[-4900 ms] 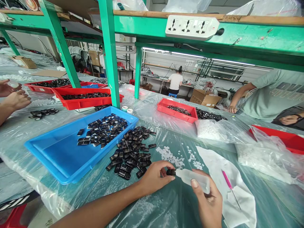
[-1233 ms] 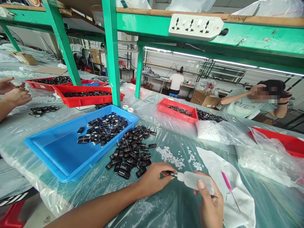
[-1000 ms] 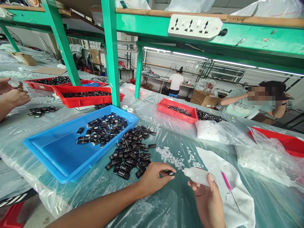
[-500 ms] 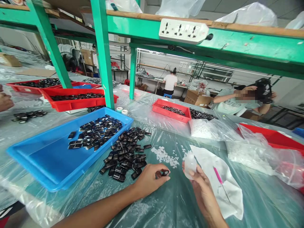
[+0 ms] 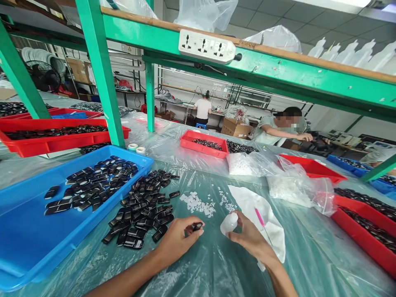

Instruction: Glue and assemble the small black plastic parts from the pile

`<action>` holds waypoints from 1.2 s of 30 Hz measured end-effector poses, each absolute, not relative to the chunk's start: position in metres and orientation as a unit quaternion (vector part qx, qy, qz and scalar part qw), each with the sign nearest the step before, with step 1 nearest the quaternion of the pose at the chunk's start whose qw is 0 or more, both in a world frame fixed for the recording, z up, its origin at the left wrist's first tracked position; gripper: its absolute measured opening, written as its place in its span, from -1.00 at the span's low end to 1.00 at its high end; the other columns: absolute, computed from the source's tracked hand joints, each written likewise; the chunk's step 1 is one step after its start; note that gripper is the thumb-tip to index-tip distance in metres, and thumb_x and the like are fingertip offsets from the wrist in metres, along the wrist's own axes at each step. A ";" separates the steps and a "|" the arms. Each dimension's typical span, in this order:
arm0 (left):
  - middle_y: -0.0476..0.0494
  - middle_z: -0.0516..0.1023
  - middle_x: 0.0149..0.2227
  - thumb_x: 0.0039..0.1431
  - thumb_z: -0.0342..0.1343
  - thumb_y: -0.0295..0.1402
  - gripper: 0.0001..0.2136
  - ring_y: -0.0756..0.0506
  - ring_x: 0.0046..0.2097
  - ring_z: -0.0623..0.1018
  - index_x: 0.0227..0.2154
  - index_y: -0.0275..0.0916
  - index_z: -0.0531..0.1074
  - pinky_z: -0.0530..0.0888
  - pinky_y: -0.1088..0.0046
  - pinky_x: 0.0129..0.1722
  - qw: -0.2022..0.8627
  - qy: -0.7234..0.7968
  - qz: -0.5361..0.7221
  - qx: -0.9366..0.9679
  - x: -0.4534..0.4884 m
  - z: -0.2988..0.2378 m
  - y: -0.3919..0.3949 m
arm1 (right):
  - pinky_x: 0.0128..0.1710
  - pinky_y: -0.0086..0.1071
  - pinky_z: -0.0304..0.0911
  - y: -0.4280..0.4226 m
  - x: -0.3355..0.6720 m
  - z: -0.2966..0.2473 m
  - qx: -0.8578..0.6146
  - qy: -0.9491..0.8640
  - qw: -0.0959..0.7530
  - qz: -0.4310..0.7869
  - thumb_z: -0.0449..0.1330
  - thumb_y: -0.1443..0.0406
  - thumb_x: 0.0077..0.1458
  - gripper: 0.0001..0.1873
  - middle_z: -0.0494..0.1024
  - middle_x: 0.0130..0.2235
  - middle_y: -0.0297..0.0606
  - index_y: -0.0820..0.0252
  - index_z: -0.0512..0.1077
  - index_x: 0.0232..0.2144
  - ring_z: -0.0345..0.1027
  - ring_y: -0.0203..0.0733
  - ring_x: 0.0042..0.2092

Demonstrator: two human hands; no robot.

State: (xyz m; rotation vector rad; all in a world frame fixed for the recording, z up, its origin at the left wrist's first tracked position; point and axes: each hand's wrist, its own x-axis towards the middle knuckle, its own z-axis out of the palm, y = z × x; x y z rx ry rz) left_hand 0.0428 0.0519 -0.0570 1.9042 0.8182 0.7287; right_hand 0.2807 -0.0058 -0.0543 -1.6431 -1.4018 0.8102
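Observation:
My left hand [image 5: 177, 240] pinches a small black part [image 5: 197, 225] between thumb and fingers, just right of a heap of like black parts [image 5: 142, 208] on the plastic-covered table. My right hand [image 5: 249, 237] grips a small translucent squeeze bottle [image 5: 229, 223], held a short gap away from the part. A blue tray [image 5: 37, 235] with more black parts [image 5: 89, 189] lies at the left. Small white pieces [image 5: 198, 203] are scattered just beyond my hands.
A white cloth [image 5: 252, 204] with a pink-handled pick [image 5: 261, 219] lies by my right hand. Red trays [image 5: 204, 143] of parts and bags of white pieces [image 5: 289, 185] stand farther back and right. Green shelf posts [image 5: 100, 78] rise at left. A person [image 5: 280, 126] sits across the table.
The bottle's tip has come away from the black part and my right hand has drawn back. The view has swung to the right; the other person's hands at the left edge are out of view.

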 end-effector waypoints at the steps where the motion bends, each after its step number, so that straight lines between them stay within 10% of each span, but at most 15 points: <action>1: -0.04 0.50 -0.37 0.17 0.01 -0.31 -0.84 -0.02 -0.39 0.39 -0.33 -0.21 0.47 0.28 0.54 -0.40 0.454 0.334 0.295 0.771 0.043 -0.057 0.052 | -0.17 -0.30 0.23 -0.007 0.286 -0.052 -0.652 -0.561 0.400 0.317 0.20 0.37 -0.28 -0.61 0.52 -0.32 -0.33 0.17 0.44 -0.26 0.38 -0.13 -0.19; 10: -0.04 0.51 -0.38 0.16 0.02 -0.30 -0.83 -0.02 -0.38 0.40 -0.31 -0.20 0.49 0.28 0.55 -0.41 0.469 0.326 0.271 0.775 0.044 -0.058 0.050 | -0.16 0.07 0.13 -0.003 0.365 -0.072 -0.879 -0.375 0.286 0.077 0.15 0.11 -0.11 -0.55 0.48 -0.19 0.11 0.28 0.51 -0.21 0.34 0.28 -0.14; 19: -0.06 0.54 -0.33 0.12 0.07 -0.37 -0.86 -0.01 -0.34 0.45 -0.34 -0.27 0.50 0.34 0.58 -0.35 0.494 0.294 0.277 0.770 0.044 -0.057 0.048 | -0.30 -0.01 0.25 -0.001 0.364 -0.068 -0.925 -0.328 0.192 0.028 0.12 0.19 -0.05 -0.70 0.52 -0.34 0.05 0.15 0.55 -0.30 0.41 0.28 -0.24; 23: -0.08 0.57 -0.28 0.10 0.09 -0.38 -0.84 -0.04 -0.27 0.49 -0.29 -0.27 0.53 0.38 0.56 -0.28 0.512 0.285 0.280 0.761 0.044 -0.061 0.048 | -0.25 0.03 0.25 -0.007 0.343 -0.046 -0.917 -0.311 0.246 -0.037 0.00 0.06 0.10 -0.56 0.52 -0.27 0.01 0.18 0.41 -0.09 0.40 0.27 -0.20; 29: -0.09 0.58 -0.26 0.11 0.10 -0.37 -0.80 -0.04 -0.26 0.53 -0.23 -0.24 0.55 0.42 0.57 -0.28 0.519 0.274 0.268 0.764 0.043 -0.057 0.047 | -0.26 -0.28 0.34 -0.017 0.279 -0.025 -0.611 -0.385 0.692 0.010 0.16 0.12 0.08 -0.64 0.50 -0.29 -0.19 0.20 0.36 -0.12 0.41 -0.22 -0.39; 36: -0.09 0.58 -0.26 0.12 0.11 -0.36 -0.81 -0.03 -0.27 0.53 -0.22 -0.23 0.55 0.42 0.58 -0.28 0.500 0.261 0.280 0.777 0.043 -0.059 0.048 | -0.39 -0.32 0.42 -0.028 0.230 -0.044 -0.470 -0.551 0.664 0.185 0.12 0.32 0.13 -0.90 0.51 -0.30 -0.19 0.15 0.35 -0.24 0.47 -0.19 -0.39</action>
